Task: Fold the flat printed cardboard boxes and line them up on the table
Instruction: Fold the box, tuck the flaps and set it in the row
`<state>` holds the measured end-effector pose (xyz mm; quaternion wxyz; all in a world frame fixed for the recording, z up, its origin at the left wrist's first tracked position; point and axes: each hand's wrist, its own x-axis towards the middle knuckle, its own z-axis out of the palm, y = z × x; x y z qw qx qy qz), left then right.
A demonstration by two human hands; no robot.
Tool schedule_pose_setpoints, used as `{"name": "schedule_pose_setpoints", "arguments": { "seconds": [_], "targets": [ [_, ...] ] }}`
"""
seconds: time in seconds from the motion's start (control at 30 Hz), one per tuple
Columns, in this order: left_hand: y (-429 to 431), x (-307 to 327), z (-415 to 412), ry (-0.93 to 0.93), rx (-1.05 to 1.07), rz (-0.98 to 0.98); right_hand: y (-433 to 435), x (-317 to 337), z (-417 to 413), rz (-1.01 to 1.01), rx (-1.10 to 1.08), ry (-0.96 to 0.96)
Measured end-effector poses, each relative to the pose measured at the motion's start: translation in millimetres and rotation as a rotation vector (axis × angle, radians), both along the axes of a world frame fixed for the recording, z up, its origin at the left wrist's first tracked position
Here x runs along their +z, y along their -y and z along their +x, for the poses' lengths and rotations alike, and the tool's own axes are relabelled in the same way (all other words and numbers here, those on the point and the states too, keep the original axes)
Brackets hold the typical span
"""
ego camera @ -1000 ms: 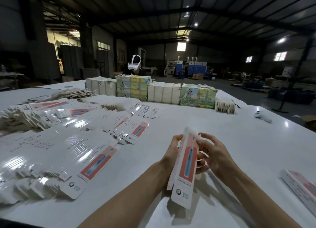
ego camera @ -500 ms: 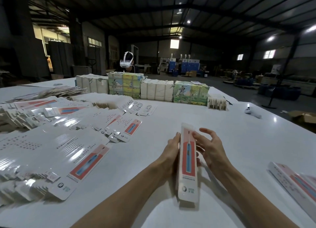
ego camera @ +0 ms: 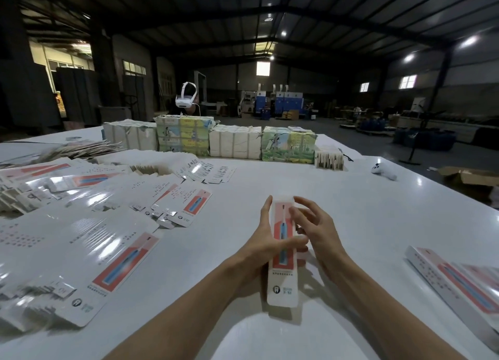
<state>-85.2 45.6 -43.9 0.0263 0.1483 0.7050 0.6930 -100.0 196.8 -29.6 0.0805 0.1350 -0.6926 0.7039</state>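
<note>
The left hand [ego camera: 266, 249] is gripping a narrow box [ego camera: 282, 281] along its left edge, thumb lying across the printed front, and holding it just above the counter [ego camera: 351, 197]. The right hand [ego camera: 318, 230] is resting loosely curved fingers against the right edge without clamping. The box is probably handling as light, glossy and easily creased, so the long edges look like the best place to hold it.

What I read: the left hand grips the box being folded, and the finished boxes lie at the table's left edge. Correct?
Not quite. In the head view the finished boxes lie at the table's right edge, not the left. The left hand does grip the box being folded.
</note>
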Motion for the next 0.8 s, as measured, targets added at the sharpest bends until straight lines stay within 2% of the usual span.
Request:
{"name": "schedule_pose_setpoints", "arguments": {
  "seconds": [0.13,0.3,0.53,0.6,0.7,0.8],
  "targets": [
    [1,0,-3,0.014,0.019,0.049,3,3,3,0.066,0.049,-0.023],
    [5,0,-4,-0.029,0.053,-0.020,3,4,5,0.102,0.074,-0.027],
    [7,-4,-4,0.057,0.011,-0.041,1,-1,-3,0.188,0.088,0.026],
    [7,-4,-3,0.057,0.012,-0.047,0,-3,-5,0.141,0.087,0.039],
    [5,-1,0,0.051,0.024,-0.059,-2,-4,-12,-0.092,0.046,0.099],
    [3,-1,2,0.051,-0.011,-0.074,-8,-3,-19,-0.108,-0.052,0.084]
  ]
}}
